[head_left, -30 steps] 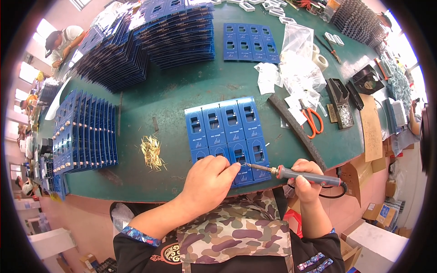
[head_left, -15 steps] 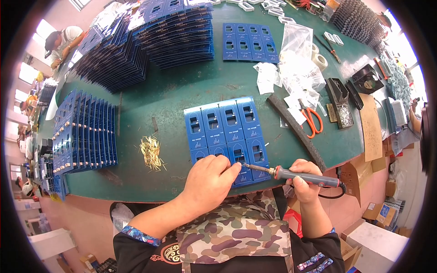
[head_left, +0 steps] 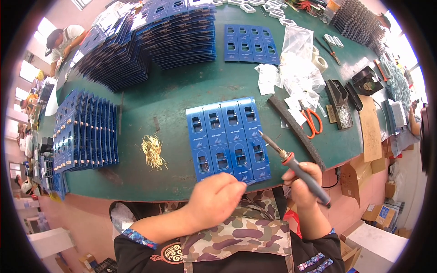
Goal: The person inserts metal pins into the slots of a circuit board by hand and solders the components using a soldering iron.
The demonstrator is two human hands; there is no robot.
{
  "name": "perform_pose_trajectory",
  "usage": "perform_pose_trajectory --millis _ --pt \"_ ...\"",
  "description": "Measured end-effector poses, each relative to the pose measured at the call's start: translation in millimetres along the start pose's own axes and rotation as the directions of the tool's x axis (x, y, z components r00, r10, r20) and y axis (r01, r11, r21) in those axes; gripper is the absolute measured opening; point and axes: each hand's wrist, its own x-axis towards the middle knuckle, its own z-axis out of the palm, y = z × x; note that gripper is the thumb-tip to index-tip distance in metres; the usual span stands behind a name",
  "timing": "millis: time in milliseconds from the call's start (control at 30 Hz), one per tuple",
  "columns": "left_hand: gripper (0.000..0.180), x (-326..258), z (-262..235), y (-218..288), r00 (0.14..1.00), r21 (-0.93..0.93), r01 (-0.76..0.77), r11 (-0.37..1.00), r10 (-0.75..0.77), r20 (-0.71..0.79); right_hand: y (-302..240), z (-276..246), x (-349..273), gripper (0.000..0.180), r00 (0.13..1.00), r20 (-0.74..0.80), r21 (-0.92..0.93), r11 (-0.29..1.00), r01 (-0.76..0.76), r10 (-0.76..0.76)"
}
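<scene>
A blue circuit board panel (head_left: pixel 227 140) lies flat before me, divided into several sections with cut-out openings. My left hand (head_left: pixel 218 200) is at its near edge, fingers curled and pressed together; what they pinch, if anything, is hidden. In my right hand (head_left: pixel 304 184) is a soldering iron (head_left: pixel 291 160) with a grey handle and red collar. Its bare metal tip points up and left, over the panel's right edge. Left of the panel lies a small heap of thin gold-coloured pins (head_left: pixel 153 152).
Tall stacks of blue panels (head_left: pixel 177 41) stand at the back left, and an upright row of panels (head_left: pixel 86 132) stands at left. To the right are a dark bar (head_left: pixel 296 129), orange-handled scissors (head_left: pixel 312 123), plastic bags (head_left: pixel 298 68) and a black tray (head_left: pixel 340 104).
My left hand has drawn back from the panel's lower openings to its near edge. The soldering iron has lifted off the panel and swung, its tip now pointing farther up.
</scene>
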Motion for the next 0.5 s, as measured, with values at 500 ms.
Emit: perform_pose_trajectory --millis 500 --pt "0.02 -12 -21 -14 0.995 0.068 0.073 0.995 -0.068 -0.072 -7 35 11 0.035 0.996 0.045 -0.121 0.99 -0.066 0.072"
